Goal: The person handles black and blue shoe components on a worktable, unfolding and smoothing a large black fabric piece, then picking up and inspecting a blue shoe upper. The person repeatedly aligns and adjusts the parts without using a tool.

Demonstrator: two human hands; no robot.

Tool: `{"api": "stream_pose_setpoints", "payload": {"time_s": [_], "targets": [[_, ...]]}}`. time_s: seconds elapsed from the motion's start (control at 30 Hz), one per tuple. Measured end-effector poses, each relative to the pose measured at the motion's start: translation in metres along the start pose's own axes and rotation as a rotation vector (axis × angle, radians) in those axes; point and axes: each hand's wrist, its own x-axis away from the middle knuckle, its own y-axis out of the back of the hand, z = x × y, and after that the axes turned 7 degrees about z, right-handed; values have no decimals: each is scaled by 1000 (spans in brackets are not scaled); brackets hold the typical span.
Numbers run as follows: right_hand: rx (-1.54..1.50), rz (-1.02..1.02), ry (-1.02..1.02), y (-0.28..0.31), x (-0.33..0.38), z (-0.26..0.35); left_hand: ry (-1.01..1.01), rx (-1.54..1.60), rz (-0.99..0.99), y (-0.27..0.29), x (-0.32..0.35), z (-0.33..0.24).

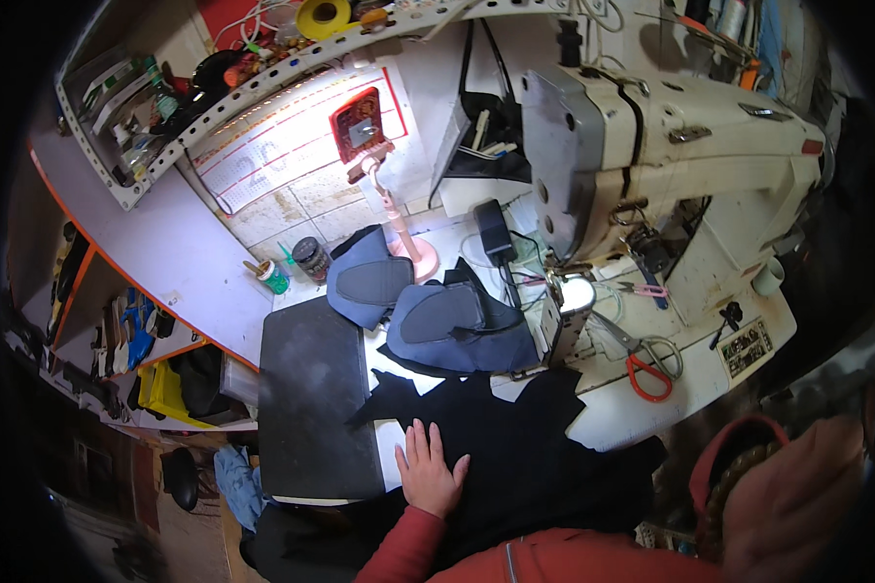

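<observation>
At centre frame a sewing machine (651,165) stands on the white table (642,413), with two grey-blue padded pieces (428,301) just left of its needle, red-handled scissors (647,369) lower right of it, and a dark mat (316,398) at left. On the upper-left shelf (262,83) sit a yellow tape roll (323,17) and small bottles. The black fabric (515,437) lies flat at lower centre, long axis running left to right, under the left hand (428,473), fingers open and spread; the right hand (797,496), lower right, is blurred and its fingers cannot be judged.
</observation>
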Motion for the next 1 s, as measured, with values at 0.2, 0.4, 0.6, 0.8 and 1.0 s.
{"api": "stream_pose_setpoints", "payload": {"time_s": [0.2, 0.4, 0.6, 0.8, 1.0], "targets": [[-285, 182, 93, -9, 29, -69, -25, -10, -19, -16, 1, 12], [-704, 344, -217, -100, 114, -80, -97, 14, 25, -51, -10, 28], [-603, 432, -675, -80, 195, -104, 10, -54, 18, -25, -1, 15], [-550, -244, -1418, -14, 256, -166, 38, 29, 67, -1, -1, -1], [-822, -315, -1622, -15, 250, -260, 19, 31, -2, -6, 2, 1]]}}
